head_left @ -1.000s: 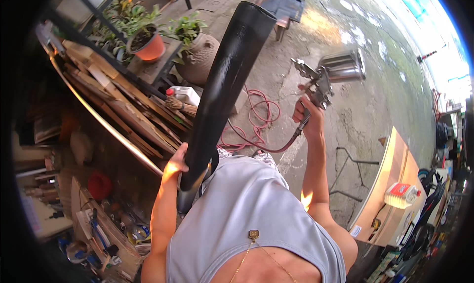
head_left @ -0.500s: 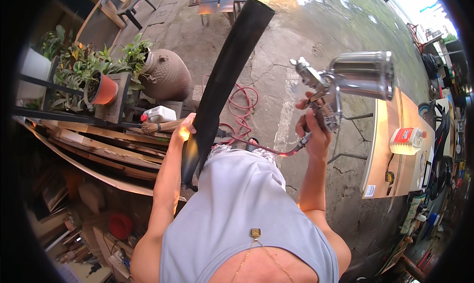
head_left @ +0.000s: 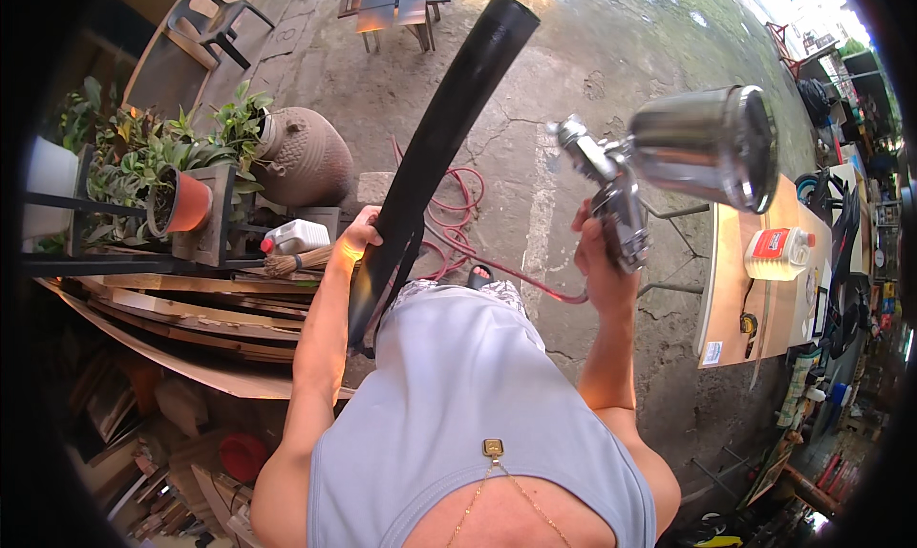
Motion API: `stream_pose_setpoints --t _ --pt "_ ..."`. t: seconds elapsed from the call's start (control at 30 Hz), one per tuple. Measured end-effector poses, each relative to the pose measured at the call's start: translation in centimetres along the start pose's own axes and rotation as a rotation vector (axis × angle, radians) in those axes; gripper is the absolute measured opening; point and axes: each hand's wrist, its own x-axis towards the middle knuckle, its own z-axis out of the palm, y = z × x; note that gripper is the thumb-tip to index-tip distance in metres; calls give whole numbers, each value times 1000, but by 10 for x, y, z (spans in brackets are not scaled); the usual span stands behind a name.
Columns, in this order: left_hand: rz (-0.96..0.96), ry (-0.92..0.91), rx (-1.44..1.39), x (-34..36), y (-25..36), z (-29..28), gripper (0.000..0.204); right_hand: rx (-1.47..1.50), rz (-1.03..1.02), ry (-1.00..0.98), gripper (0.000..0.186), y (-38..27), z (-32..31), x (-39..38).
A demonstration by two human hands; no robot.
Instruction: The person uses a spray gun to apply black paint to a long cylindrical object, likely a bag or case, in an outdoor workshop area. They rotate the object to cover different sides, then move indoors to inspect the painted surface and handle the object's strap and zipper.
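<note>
My left hand (head_left: 362, 229) is wrapped round the lower part of a long black tube (head_left: 444, 113). The tube slants up and away to the right, with its wide end far from me; its lower end lies beside my shirt. Raised on the right, my right hand (head_left: 602, 252) grips the handle of a metal spray gun (head_left: 619, 199). A shiny metal cup (head_left: 702, 145) sits on the gun, tilted to the right, and the nozzle points up and left. From below the gun, a red air hose (head_left: 535, 288) runs to the floor.
At left, potted plants (head_left: 181, 147), a clay jar (head_left: 304, 156), a white jug (head_left: 298, 236) and stacked boards (head_left: 210, 309). A wooden table (head_left: 726, 300) at right bears a jug of yellowish liquid (head_left: 776, 255) and a tape measure (head_left: 748, 324). Farther off stand a low table (head_left: 394, 1) and a chair (head_left: 218, 22).
The spray gun has turned in my right hand's grip, its cup swinging nearer and lower. The black tube has turned slightly, its far end shifting right. The whole view has shifted a little.
</note>
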Motion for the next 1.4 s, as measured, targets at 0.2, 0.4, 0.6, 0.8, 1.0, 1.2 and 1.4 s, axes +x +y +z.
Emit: stream_pose_setpoints --t 0.2,0.4,0.6,0.8,1.0,1.2,1.4 --pt "-31 -16 -112 -5 10 -6 63 21 30 23 30 -1 -12 -1" --pt "-48 133 -111 -15 9 2 63 157 10 78 37 -10 -20 3" --pt "-24 36 -38 -8 1 -2 60 45 -7 -31 29 7 -10 -7" --pt "-20 210 52 -15 7 8 59 147 -30 209 32 -12 -27 6" --pt "-10 184 210 -14 10 21 57 34 46 -2 32 2 -17 -15" --pt "47 291 328 -16 18 37 50 77 37 125 33 -8 -28 -8" --pt "168 444 492 -18 11 49 52 55 125 87 25 -9 -28 -14"
